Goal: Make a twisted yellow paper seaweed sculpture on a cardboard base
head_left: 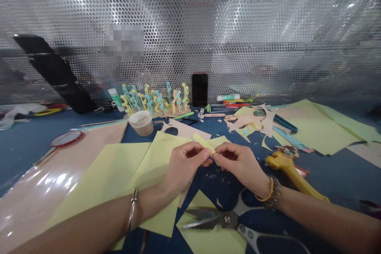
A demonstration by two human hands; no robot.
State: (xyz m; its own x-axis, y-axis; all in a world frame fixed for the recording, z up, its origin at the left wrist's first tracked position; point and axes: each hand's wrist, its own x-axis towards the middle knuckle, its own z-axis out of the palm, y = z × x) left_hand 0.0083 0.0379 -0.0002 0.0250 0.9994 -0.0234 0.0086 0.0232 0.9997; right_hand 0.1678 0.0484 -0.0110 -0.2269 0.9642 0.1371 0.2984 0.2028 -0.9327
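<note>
A narrow folded strip of pale yellow paper (pixel 203 143) is pinched between my two hands above the blue table. My left hand (pixel 186 160) grips it between thumb and fingers, and my right hand (pixel 239 162) pinches its near right end, the fingertips almost touching. Below my hands, grey-handled scissors (pixel 228 219) lie with blades slightly apart on a yellow paper piece (pixel 208 242). Under my left forearm spread larger yellow sheets (pixel 119 166). My fingers cover part of the strip.
Paper spirals (pixel 154 99) in yellow, blue and pink stand at the back by a white cup (pixel 141 123). A phone (pixel 199 89) leans against the perforated metal wall. To the right lie a yellow-handled tool (pixel 294 174), cut-out scraps (pixel 268 121) and stacked sheets (pixel 315 127).
</note>
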